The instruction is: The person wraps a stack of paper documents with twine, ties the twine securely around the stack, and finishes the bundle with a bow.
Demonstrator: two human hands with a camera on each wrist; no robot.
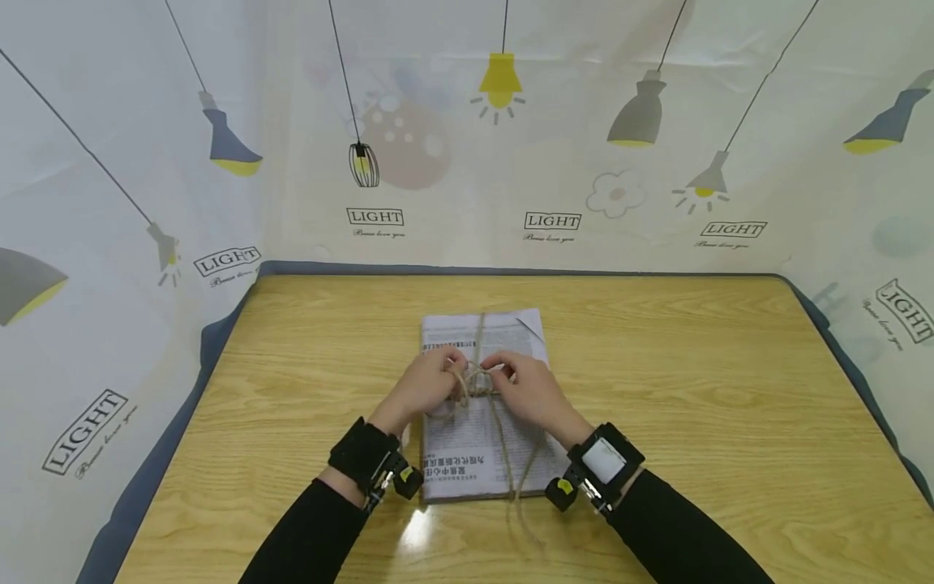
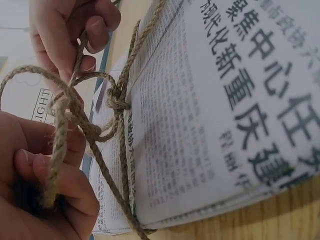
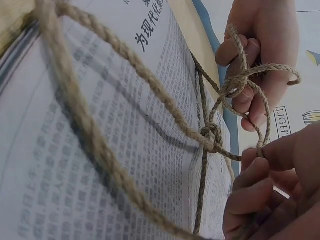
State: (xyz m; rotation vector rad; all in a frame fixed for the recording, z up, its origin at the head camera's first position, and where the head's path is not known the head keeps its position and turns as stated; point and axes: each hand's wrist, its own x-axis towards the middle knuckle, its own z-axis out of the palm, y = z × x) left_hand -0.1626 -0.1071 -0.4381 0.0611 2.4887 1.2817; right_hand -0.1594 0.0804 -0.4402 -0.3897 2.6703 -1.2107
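A stack of folded newspapers [image 1: 456,446] lies on the table, bound lengthwise and across with brown jute twine [image 1: 500,434]. Where the strands cross, a knot [image 2: 117,97] sits on the top sheet. Above it, my left hand [image 1: 430,380] pinches a looped, twisted part of the twine, and a short frayed end [image 3: 239,45] sticks out beside its fingers. My right hand [image 1: 529,393], on the other side of the knot, pinches a strand of the same loop between thumb and fingertip. In the right wrist view, two long strands run slack across the print.
The wooden table [image 1: 693,405] extends on both sides of the stack. Loose twine trails past the stack's near edge onto the wood. Behind and beside the table hangs a white cloth [image 1: 467,235] printed with lamps.
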